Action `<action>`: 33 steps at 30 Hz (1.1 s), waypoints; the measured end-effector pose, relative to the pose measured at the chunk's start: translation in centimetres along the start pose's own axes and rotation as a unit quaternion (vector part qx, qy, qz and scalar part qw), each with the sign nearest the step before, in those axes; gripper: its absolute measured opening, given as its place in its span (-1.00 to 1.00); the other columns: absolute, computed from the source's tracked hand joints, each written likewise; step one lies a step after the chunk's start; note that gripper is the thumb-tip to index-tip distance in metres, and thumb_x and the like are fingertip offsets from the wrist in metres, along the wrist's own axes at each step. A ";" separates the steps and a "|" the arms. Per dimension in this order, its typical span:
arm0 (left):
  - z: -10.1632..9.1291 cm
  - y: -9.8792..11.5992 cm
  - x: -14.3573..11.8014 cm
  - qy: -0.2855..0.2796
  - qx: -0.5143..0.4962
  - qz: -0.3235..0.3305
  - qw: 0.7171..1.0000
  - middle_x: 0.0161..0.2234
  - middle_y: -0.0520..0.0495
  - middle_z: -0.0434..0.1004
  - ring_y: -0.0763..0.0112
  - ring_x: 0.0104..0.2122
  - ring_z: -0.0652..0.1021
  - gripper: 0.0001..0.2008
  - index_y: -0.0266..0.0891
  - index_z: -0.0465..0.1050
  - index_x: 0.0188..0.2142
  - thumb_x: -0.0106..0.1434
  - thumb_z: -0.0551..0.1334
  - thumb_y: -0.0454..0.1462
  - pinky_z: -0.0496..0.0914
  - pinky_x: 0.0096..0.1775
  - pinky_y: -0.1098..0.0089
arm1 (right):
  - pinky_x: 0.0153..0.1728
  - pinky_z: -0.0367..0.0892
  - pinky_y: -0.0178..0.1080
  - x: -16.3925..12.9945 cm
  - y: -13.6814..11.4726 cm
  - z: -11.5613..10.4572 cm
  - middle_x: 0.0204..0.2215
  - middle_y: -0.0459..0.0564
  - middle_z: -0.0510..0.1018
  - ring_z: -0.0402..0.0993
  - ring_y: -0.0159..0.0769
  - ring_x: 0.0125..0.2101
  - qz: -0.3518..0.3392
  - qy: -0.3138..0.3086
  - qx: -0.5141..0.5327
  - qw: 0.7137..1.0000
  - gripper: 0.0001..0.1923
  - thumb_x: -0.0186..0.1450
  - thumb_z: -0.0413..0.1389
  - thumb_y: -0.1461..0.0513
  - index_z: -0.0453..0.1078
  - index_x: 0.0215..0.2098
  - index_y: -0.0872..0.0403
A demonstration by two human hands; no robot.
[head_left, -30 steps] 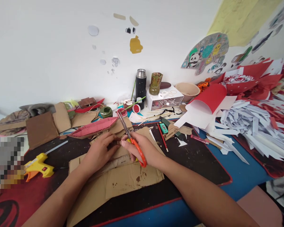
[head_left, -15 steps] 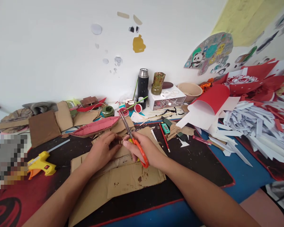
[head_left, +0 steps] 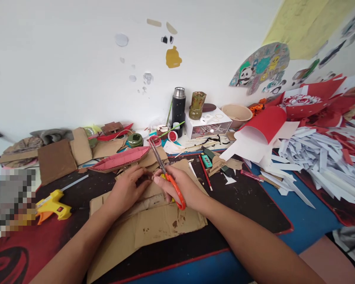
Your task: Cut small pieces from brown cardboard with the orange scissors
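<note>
Scissors (head_left: 174, 188) with orange handles rest in my right hand (head_left: 182, 182), their metal blades together and pointing away toward the paint jars. The thumb and fingers of that hand come together near the fingertips of my left hand (head_left: 129, 188). My left hand is curled in a pinch; whatever small piece lies between its fingertips is too small to make out. Under both hands lies a creased sheet of brown cardboard (head_left: 162, 227) with dark stains. Just beyond the left hand sits a pink-painted, boat-shaped cardboard piece (head_left: 121, 159).
A yellow glue gun (head_left: 55, 205) lies at left. Behind stand a green paint jar (head_left: 135, 140), a black flask (head_left: 178, 108) and a white box (head_left: 208, 124). A red pencil (head_left: 205, 172), white paper strips (head_left: 307, 154) and a red-white sheet (head_left: 264, 126) lie right.
The view has shifted very slightly. Both hands and the scissors keep nearly the same place over the cardboard.
</note>
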State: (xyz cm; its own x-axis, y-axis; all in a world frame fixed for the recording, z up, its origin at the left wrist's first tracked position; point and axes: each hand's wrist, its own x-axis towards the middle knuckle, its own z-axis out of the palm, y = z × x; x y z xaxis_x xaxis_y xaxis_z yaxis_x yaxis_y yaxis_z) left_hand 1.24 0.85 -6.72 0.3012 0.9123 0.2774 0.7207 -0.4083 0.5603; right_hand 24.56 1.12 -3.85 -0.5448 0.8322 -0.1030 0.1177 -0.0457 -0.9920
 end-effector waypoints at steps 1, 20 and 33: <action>0.0 0.0 0.0 0.001 0.000 0.000 1.000 -0.13 -0.14 0.67 0.13 -0.15 0.65 -0.78 -0.13 0.58 -0.17 0.47 0.20 -0.12 0.51 -0.09 0.19 | -0.59 0.29 -0.35 0.0 -0.1 0.0 -0.57 -0.25 0.41 0.42 -0.38 -0.64 -0.002 0.000 0.000 1.000 -0.58 0.46 0.26 -0.11 0.43 0.01 0.02; -0.1 -0.3 -0.2 0.003 0.008 0.010 1.000 -0.09 -0.14 0.70 0.09 -0.09 0.68 -0.74 -0.11 0.64 -0.13 0.47 0.20 -0.09 0.55 -0.04 0.18 | -0.60 0.29 -0.36 -0.1 -0.2 0.0 -0.58 -0.25 0.41 0.40 -0.38 -0.63 -0.011 -0.011 0.010 1.000 -0.65 0.48 0.28 -0.05 0.44 -0.02 0.01; -0.4 -0.2 -0.1 -0.010 -0.006 -0.022 1.000 -0.11 -0.13 0.70 0.10 -0.14 0.67 -0.74 -0.11 0.62 -0.07 0.44 0.22 -0.08 0.53 -0.07 0.17 | -0.59 0.32 -0.37 -0.1 -0.2 -0.1 -0.54 -0.24 0.42 0.41 -0.39 -0.62 -0.010 -0.009 0.009 1.000 -0.64 0.48 0.27 -0.07 0.44 -0.01 0.01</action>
State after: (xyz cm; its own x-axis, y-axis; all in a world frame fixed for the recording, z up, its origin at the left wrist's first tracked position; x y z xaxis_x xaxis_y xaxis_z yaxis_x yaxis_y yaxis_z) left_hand 0.84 0.83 -6.56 0.2815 0.9297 0.2375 0.7265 -0.3682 0.5802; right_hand 24.69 1.06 -3.62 -0.5619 0.8228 -0.0849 0.0923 -0.0397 -0.9949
